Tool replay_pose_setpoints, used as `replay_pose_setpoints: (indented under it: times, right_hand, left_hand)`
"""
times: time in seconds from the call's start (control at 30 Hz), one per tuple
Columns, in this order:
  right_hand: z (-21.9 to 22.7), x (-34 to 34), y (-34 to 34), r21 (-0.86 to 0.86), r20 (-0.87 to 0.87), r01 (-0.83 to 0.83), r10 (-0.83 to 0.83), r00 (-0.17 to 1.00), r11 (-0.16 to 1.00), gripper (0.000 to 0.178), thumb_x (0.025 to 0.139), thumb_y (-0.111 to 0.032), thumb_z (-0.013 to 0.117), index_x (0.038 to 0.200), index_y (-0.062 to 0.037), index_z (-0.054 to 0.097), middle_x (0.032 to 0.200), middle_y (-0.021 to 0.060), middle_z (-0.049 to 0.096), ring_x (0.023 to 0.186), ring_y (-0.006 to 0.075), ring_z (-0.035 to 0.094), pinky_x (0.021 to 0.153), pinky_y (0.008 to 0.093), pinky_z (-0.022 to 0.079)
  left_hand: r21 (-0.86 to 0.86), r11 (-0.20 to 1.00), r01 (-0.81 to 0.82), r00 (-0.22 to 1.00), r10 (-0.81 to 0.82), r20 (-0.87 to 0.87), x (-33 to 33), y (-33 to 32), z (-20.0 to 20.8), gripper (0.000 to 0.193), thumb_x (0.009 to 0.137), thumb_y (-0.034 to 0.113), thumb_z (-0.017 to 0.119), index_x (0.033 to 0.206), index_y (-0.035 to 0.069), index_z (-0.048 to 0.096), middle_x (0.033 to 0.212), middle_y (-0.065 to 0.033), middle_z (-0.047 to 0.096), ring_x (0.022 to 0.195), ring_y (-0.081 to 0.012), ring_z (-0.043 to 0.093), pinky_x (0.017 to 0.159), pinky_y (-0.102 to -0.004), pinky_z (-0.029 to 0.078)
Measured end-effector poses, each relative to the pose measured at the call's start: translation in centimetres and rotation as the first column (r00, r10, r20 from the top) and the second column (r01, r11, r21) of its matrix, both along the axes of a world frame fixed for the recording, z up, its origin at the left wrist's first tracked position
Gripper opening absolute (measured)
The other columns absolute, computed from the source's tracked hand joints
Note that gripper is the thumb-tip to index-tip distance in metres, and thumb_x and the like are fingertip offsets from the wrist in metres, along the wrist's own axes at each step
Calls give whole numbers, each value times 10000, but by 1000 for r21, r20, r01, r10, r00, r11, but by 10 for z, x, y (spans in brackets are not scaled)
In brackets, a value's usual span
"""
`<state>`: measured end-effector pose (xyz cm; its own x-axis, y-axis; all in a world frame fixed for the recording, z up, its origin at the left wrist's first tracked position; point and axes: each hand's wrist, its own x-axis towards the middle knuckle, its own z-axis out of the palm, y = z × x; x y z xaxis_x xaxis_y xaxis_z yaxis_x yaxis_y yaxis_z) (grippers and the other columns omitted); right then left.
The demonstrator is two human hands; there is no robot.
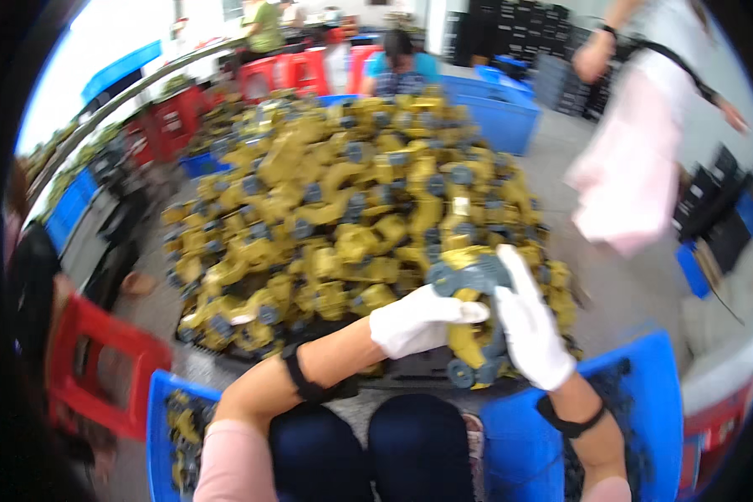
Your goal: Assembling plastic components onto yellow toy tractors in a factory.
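In front of my knees, a yellow and grey plastic toy piece with round grey wheel-like ends is held between my two white-gloved hands. My left hand grips its left side, the thumb pointing across it. Against its right side lies my right hand, its fingers fairly straight and pressed to the grey part. My palms hide some of the piece. Just beyond rises a large pile of similar yellow and grey pieces.
Blue bins of parts stand by my left leg and my right. A red stool is at the left. A person in pink is on the right; another in blue sits behind the pile, near a big blue bin.
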<state>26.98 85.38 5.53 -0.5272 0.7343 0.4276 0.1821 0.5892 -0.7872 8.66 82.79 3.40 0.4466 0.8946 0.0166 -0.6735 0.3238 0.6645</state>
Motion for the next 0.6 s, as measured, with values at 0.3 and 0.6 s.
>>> replay_pose_setpoints:
  times: [0.3, 0.6]
  right_hand:
    - [-4, 54, -11, -177, 196, -5, 40, 980, 984, 665, 1004, -506, 379, 1476, -40, 345, 1456, 168, 434, 1324, 295, 444, 1056, 401, 368]
    - [-35, 36, -9, -247, 454, -58, 168, 875, 967, 444, 1017, -234, 482, 1412, -38, 438, 1366, 121, 511, 1233, 235, 514, 1040, 356, 401]
  left_hand:
    - [67, 769, -636, 772, 631, 82, -183, -136, 6, 310, 894, 201, 632, 1137, 11, 603, 1141, -150, 636, 1102, -266, 606, 933, -437, 492]
    - [-13, -279, -960, -218, 777, -591, -233, -534, -149, 412, 805, 130, 614, 1206, 54, 556, 1117, -111, 631, 1016, -290, 624, 898, -440, 523]
